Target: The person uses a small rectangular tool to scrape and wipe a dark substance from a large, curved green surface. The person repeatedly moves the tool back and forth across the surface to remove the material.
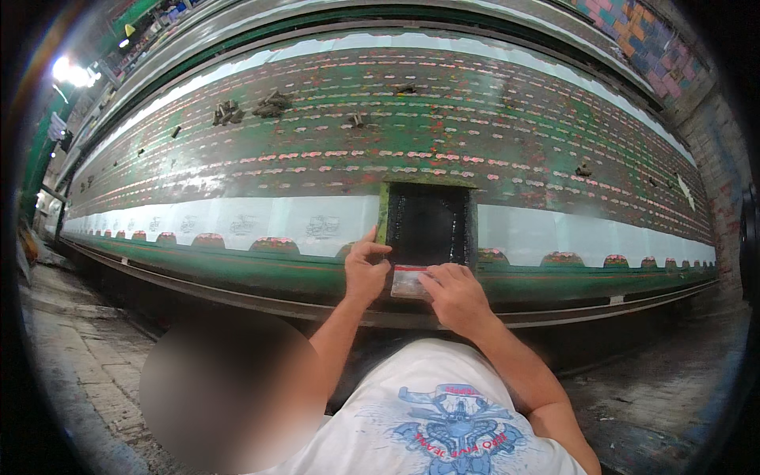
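Observation:
A screen-printing frame (430, 222) with black ink on its mesh lies on the long green printing table, across a row of white fabric pieces (332, 214). At the near end of the frame, my right hand (460, 297) grips a squeegee (409, 284) with a red strip along its far edge. My left hand (368, 270) is at the frame's left side, its index finger extended along the rim and the other fingers bent; whether it grips the rim cannot be told. Several fabric pieces left of the frame bear small dark line prints.
The long table (320, 139) bears rows of small coloured marks. Dark clumps (273, 104) and small rolled pieces (227, 111) lie on its middle. A second white fabric row (380, 41) runs along the far side. A metal rail (368, 317) edges the near side; a brick wall (712, 142) stands right.

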Demonstrator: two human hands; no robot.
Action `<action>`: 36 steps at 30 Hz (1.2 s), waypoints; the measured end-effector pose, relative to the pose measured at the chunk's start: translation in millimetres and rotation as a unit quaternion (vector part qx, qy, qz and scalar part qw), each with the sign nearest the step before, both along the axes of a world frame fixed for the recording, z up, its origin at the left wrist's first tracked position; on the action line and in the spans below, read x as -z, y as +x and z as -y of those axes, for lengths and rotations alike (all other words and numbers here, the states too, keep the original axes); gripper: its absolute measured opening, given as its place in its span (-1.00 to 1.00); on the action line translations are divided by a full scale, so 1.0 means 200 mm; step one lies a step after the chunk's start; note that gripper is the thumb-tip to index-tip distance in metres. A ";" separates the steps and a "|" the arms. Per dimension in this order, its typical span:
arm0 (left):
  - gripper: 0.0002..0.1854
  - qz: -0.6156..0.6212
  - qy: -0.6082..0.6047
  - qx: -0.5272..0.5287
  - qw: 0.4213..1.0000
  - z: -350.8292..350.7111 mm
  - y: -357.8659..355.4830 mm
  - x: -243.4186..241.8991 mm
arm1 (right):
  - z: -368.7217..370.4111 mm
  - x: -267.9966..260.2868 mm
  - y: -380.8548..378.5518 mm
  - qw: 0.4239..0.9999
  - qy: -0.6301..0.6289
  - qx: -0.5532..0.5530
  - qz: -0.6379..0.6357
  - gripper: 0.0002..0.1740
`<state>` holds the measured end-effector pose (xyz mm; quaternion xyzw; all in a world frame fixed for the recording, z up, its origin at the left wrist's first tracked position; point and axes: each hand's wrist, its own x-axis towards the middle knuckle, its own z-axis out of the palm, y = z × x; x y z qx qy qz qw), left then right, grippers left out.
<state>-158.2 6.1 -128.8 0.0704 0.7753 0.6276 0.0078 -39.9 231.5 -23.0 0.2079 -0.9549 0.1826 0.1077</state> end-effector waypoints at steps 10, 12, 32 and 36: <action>-0.63 -0.026 0.019 0.000 0.999 0.00 0.00 0.04 | -0.19 -0.17 -0.43 0.971 0.038 -0.041 0.231 -0.57; -0.61 -0.016 0.056 0.001 0.998 0.01 -0.03 0.12 | -0.24 -0.13 -0.59 0.976 0.042 -0.034 0.212 -0.57; -0.60 0.083 0.178 0.025 0.980 0.02 0.00 0.08 | 0.07 -0.02 -0.12 0.995 0.025 0.049 0.084 -0.39; -0.51 -0.011 0.004 0.038 0.999 0.02 0.00 -0.01 | 0.10 -0.08 -0.05 0.993 0.011 0.051 0.110 -0.42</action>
